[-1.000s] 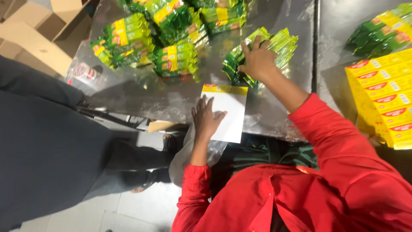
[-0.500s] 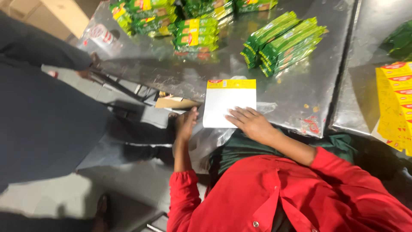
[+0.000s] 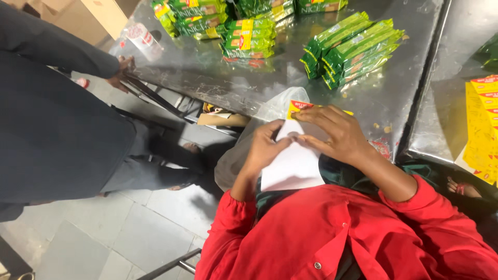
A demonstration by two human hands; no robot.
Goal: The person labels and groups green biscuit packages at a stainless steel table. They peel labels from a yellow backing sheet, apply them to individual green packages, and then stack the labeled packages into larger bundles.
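I hold a flat carton blank [image 3: 294, 163], white on its inner face with a yellow and red printed edge, over the near edge of the steel table [image 3: 233, 83]. My left hand [image 3: 264, 148] grips its left side. My right hand [image 3: 332, 132] presses on its top and right side, fingers spread across the printed edge. My sleeves are red. Beyond my hands lie bundles of green biscuit packs [image 3: 353, 49] on the table.
More green and yellow pack bundles [image 3: 244, 36] lie at the table's far side. A stack of yellow flat cartons [image 3: 482, 124] sits on the right table. A person in dark clothes [image 3: 57, 119] stands at left, a hand on the table corner. Cardboard boxes [image 3: 98, 15] stand at upper left.
The carton blank lay flat on the table under my hands; now both hands have lifted it toward me off the table edge. My right hand came back from the green packs.
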